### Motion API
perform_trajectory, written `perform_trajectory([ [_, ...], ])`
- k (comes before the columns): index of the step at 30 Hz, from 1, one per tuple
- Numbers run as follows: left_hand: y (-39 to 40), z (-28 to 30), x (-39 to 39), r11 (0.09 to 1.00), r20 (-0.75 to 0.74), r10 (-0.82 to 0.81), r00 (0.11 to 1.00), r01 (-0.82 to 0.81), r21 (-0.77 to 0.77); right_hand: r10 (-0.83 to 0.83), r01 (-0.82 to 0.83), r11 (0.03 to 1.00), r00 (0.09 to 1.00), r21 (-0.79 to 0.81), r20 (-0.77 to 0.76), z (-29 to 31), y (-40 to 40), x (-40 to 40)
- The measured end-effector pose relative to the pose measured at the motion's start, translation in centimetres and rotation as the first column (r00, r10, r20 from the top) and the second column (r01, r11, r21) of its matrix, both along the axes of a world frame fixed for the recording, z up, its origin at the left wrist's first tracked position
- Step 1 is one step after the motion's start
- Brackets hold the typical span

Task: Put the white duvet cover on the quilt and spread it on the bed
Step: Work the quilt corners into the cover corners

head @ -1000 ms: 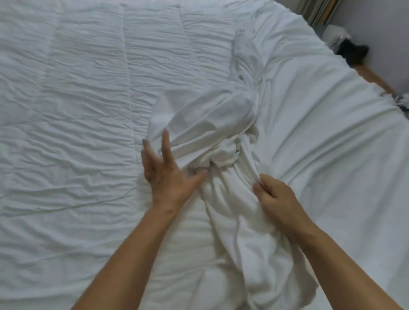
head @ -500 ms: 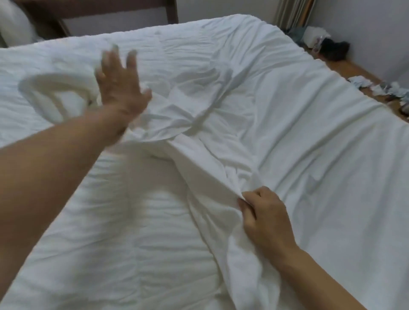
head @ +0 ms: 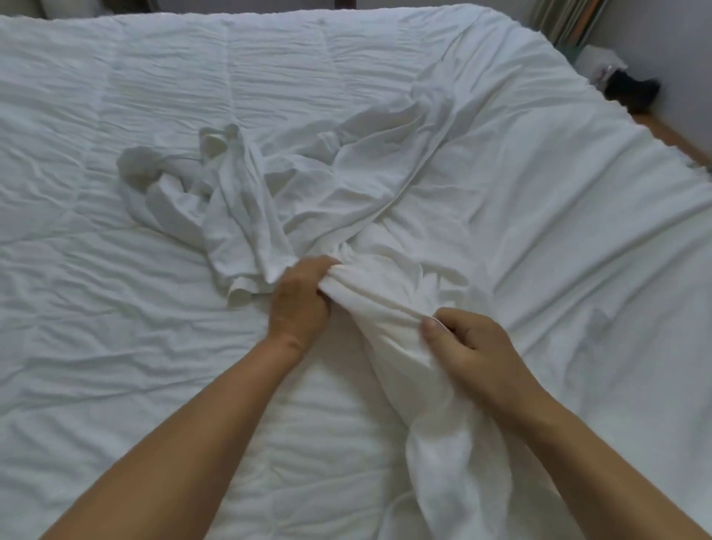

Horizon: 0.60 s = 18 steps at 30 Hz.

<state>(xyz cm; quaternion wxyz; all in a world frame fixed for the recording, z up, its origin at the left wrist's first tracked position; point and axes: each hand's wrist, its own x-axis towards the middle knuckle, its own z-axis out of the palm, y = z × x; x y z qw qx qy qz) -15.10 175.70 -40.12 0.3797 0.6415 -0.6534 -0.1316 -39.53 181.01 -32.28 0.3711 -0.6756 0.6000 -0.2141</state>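
Note:
The white quilt (head: 115,270) with stitched channels lies flat over the left and middle of the bed. The smooth white duvet cover (head: 558,250) covers the right side, and its loose edge is bunched in twisted folds (head: 239,200) at the middle. My left hand (head: 300,300) grips a gathered ridge of the cover. Just to its right and nearer to me, my right hand (head: 466,347) pinches the same ridge between thumb and curled fingers. Below my right hand the cover hangs in a thick fold (head: 454,462) toward me.
A dark headboard (head: 250,4) shows along the top edge. At the far right lie a wooden floor strip (head: 674,135), a dark object (head: 632,92) and a curtain (head: 566,19) by the wall. The bed's right edge drops off near there.
My left hand threw a part of the cover out toward the far left, then came back and gripped the bunched ridge beside my right hand. The right hand kept its hold.

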Motion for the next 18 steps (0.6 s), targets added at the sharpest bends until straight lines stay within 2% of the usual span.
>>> perform_trajectory([
  [1, -0.6, 2.4, 0.7, 0.997, -0.005, 0.039, 0.999, -0.039, -0.066, 0.015, -0.028, 0.995, 0.991, -0.093, -0.132, 0.7, 0.1, 0.2],
  [2, -1.4, 5.3, 1.1, 0.986, 0.007, 0.061, 0.998, -0.06, -0.154, -0.027, -0.043, 0.967, 0.963, -0.252, -0.269, 1.7, 0.4, 0.8],
  [3, -2.3, 8.3, 1.2, 0.971, 0.01, 0.071, 0.997, -0.066, -0.232, -0.091, -0.077, 0.906, 0.925, -0.416, -0.368, 2.5, 0.7, 1.6],
  [4, -3.1, 11.3, 1.0, 0.959, -0.006, 0.081, 0.997, -0.08, -0.272, -0.159, -0.103, 0.844, 0.889, -0.526, -0.429, 3.1, 0.9, 2.6],
  [5, -3.8, 14.0, 0.6, 0.953, -0.067, 0.067, 0.996, -0.083, -0.293, -0.218, -0.101, 0.816, 0.858, -0.569, -0.465, 3.5, 0.9, 3.7],
  [6, -4.3, 15.9, 0.0, 0.95, -0.157, 0.033, 0.987, -0.08, -0.303, -0.24, -0.084, 0.839, 0.83, -0.538, -0.504, 3.7, 0.6, 4.7],
  [8, -4.7, 16.8, -1.5, 0.956, -0.349, -0.055, 0.936, -0.052, -0.29, -0.178, -0.033, 0.944, 0.788, -0.33, -0.589, 3.3, -0.9, 6.2],
  [9, -4.4, 15.9, -2.2, 0.969, -0.39, -0.046, 0.92, -0.053, -0.24, -0.126, 0.007, 0.976, 0.832, -0.216, -0.541, 3.1, -1.8, 6.5],
  [11, -2.6, 11.9, -2.8, 0.986, -0.39, 0.139, 0.91, -0.165, -0.033, -0.165, 0.15, 0.985, 0.963, -0.087, -0.213, 3.0, -2.9, 5.8],
  [13, 0.0, 7.3, -2.6, 0.923, -0.413, 0.383, 0.826, -0.32, 0.214, -0.288, 0.289, 0.957, 0.95, 0.013, 0.119, 4.3, -3.0, 4.8],
  [14, 1.5, 5.5, -2.8, 0.886, -0.451, 0.44, 0.776, -0.294, 0.359, -0.314, 0.305, 0.949, 0.918, 0.074, 0.244, 5.0, -2.8, 4.3],
  [16, 3.7, 3.2, -4.0, 0.779, -0.608, 0.451, 0.653, 0.044, 0.625, -0.327, 0.268, 0.943, 0.858, 0.198, 0.396, 6.2, -2.2, 3.7],
  [17, 4.5, 2.6, -4.9, 0.702, -0.68, 0.47, 0.563, 0.229, 0.675, -0.336, 0.243, 0.936, 0.833, 0.256, 0.439, 6.6, -2.1, 3.5],
  [18, 5.2, 2.5, -6.1, 0.652, -0.721, 0.478, 0.502, 0.347, 0.674, -0.355, 0.223, 0.924, 0.802, 0.31, 0.48, 6.8, -2.1, 3.5],
])
